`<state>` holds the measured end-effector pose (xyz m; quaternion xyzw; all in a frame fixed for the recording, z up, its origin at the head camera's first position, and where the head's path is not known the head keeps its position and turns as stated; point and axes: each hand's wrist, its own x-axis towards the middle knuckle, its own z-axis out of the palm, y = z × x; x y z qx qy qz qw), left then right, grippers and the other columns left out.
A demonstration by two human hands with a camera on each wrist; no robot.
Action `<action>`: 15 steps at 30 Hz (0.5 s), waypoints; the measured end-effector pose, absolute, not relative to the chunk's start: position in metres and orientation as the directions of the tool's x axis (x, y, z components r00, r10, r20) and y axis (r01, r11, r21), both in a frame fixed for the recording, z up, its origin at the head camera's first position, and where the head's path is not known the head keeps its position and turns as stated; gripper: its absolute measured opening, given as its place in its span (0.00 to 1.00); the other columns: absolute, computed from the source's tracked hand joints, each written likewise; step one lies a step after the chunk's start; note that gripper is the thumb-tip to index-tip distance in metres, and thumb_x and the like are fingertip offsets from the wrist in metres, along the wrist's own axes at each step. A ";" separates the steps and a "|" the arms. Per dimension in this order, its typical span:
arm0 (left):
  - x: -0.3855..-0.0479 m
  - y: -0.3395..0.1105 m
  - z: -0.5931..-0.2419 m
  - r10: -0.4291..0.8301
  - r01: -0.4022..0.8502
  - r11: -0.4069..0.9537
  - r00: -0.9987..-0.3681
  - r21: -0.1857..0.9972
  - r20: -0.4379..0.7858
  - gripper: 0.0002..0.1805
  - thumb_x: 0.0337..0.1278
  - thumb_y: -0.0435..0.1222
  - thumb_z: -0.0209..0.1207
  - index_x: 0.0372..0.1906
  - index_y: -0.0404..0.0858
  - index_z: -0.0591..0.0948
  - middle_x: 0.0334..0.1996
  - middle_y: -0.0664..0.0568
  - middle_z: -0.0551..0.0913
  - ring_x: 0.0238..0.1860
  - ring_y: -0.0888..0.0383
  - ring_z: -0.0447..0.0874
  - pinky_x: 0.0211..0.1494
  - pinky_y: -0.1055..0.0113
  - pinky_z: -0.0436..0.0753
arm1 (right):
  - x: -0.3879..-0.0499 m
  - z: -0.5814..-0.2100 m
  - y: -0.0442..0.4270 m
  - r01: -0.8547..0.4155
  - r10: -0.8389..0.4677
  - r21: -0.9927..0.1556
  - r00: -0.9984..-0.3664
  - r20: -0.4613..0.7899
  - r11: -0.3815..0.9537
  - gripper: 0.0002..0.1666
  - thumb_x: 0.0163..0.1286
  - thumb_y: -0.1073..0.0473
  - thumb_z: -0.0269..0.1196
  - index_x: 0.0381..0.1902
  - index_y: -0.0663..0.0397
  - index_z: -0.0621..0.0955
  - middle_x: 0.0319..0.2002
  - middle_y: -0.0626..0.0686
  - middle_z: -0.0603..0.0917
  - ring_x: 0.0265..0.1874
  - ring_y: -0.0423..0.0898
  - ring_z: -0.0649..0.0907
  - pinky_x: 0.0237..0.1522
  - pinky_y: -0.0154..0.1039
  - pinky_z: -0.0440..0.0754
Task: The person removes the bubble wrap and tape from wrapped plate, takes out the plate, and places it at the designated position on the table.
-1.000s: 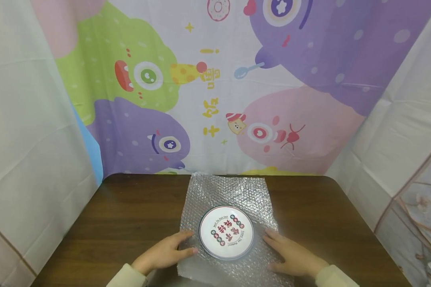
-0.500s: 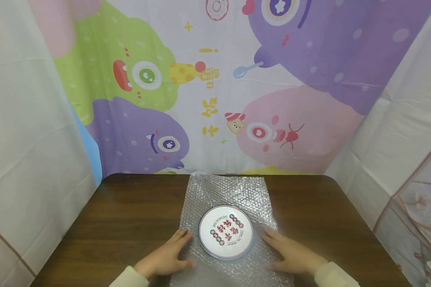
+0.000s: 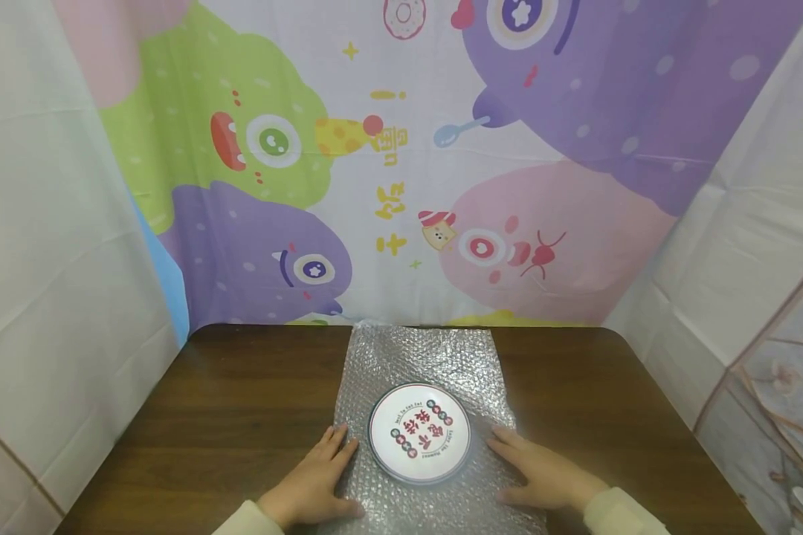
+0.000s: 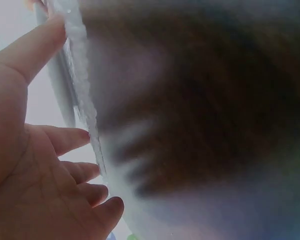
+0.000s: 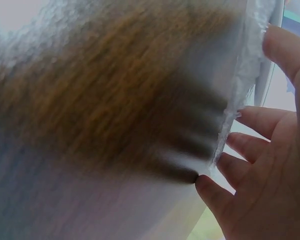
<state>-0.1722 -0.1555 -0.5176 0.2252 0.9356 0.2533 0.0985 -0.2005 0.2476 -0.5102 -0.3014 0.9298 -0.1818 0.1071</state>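
Observation:
A round white plate (image 3: 419, 434) with a dark rim and red lettering lies on a sheet of bubble wrap (image 3: 435, 357). To its left, my left hand (image 3: 313, 481) touches the wrap's edge with spread, nearly straight fingers. On the opposite side my right hand (image 3: 550, 473) rests on the wrap, its fingers extended toward the plate without reaching it. In the left wrist view, fingertips (image 4: 72, 140) meet the bubble wrap edge (image 4: 82, 65). The right wrist view has fingertips (image 5: 250, 120) against the wrap (image 5: 240, 75) too.
The sheet lies on a dark wooden table (image 3: 254, 394) with rounded far corners. Behind it hangs a cartoon-printed cloth (image 3: 401, 290). Pale cloth walls (image 3: 73, 260) stand at both sides.
My left hand has turned slightly and its fingers now point more forward along the wrap's left edge. The wrap's near left part lies flatter. The right hand has barely moved.

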 end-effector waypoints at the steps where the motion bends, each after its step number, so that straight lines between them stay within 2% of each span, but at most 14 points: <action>1: -0.172 -0.155 -0.518 0.470 0.372 0.772 -0.880 0.516 -0.068 0.58 0.39 0.59 0.71 0.71 0.28 0.62 0.75 0.29 0.50 0.75 0.28 0.45 0.70 0.30 0.58 | -0.201 -0.510 0.248 -0.523 -0.600 -0.402 -0.795 -0.088 0.751 0.51 0.59 0.33 0.65 0.72 0.57 0.66 0.77 0.61 0.56 0.70 0.65 0.67 0.65 0.66 0.69; 10: -0.182 -0.152 -0.519 0.448 0.344 0.756 -0.892 0.557 -0.059 0.56 0.46 0.61 0.67 0.72 0.30 0.62 0.76 0.31 0.50 0.76 0.30 0.43 0.71 0.30 0.55 | -0.204 -0.513 0.247 -0.524 -0.594 -0.383 -0.800 -0.085 0.761 0.52 0.57 0.32 0.65 0.72 0.55 0.67 0.77 0.60 0.57 0.71 0.63 0.66 0.66 0.65 0.67; 15: -0.190 -0.147 -0.521 0.441 0.335 0.750 -0.896 0.571 -0.054 0.57 0.45 0.63 0.66 0.71 0.28 0.62 0.76 0.31 0.51 0.77 0.31 0.43 0.74 0.33 0.52 | -0.204 -0.512 0.246 -0.513 -0.586 -0.394 -0.805 -0.087 0.763 0.52 0.57 0.33 0.66 0.71 0.54 0.67 0.76 0.59 0.58 0.72 0.64 0.65 0.67 0.65 0.66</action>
